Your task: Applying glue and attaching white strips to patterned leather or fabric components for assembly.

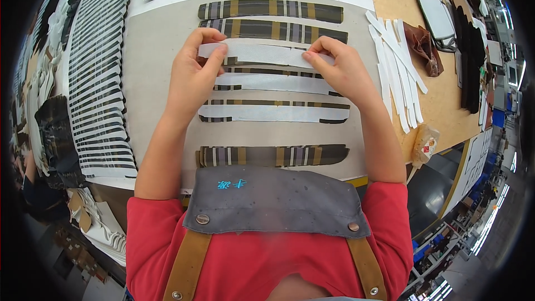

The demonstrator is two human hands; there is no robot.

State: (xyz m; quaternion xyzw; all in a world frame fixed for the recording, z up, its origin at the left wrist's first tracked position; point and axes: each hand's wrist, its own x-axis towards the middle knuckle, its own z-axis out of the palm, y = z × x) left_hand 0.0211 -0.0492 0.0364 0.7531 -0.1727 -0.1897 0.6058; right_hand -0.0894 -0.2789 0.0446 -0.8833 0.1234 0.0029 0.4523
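A white interfacing strip (262, 54) is stretched sideways between my hands, over a dark plaid fabric piece that it largely covers. My left hand (195, 75) pinches its left end between thumb and fingers. At the other end, my right hand (343, 69) grips the strip the same way, thumb on top. Nearer me lie two plaid pieces with white strips on them, the middle one (284, 83) and a lower one (278, 113). Beyond my hands are two bare plaid pieces, a far one (270, 10) and a closer one (278, 30).
Closest to my apron sits a stack of plaid pieces (273, 156). Loose white strips (398, 72) lie on the wooden board at right, beside brown fabric (424, 49) and a clear-wrapped packet (426, 144). A long overlapping row of striped pieces (100, 78) runs along the left.
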